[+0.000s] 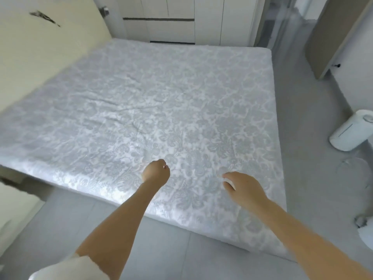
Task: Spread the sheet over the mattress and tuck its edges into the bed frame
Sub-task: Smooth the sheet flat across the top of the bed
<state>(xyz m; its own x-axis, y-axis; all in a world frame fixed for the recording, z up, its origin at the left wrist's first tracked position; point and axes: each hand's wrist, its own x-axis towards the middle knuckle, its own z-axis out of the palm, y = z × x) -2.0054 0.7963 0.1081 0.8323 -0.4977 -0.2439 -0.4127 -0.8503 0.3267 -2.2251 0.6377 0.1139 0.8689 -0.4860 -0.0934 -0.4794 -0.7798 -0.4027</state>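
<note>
Nearest, bottom left: white short sleeve (70, 267), bare forearm reaching out over the grey tiled floor (60, 219) toward the bed.

Left hand (156, 171): over the near edge of the bed, about midway along it. Fingers curled in to a loose fist, thumb against the forefinger. No fold of cloth seen in its grip.

Right hand (242, 186): near the left hand, toward the bed's near right corner. Fingers spread and slightly bent, palm down, holding nothing. Cannot tell whether the fingertips touch the cloth or hang just above it.

White sheet with pale grey floral pattern (181, 93): lies spread over the whole mattress, reaching all four edges. It drops over the near edge and the right edge. How its hem sits below those edges is not clear. Shallow creases run across the middle, from the left edge toward the centre; the right half lies smoother.

Left edge of the bed: cream padded headboard (40, 57) with a dark scuff near its top.

Right of the bed, on the floor and well apart from it: a white cylindrical appliance (351, 130).

Beyond the far edge: white wardrobe doors (171, 17). Far right: a brown door panel (333, 37).
</note>
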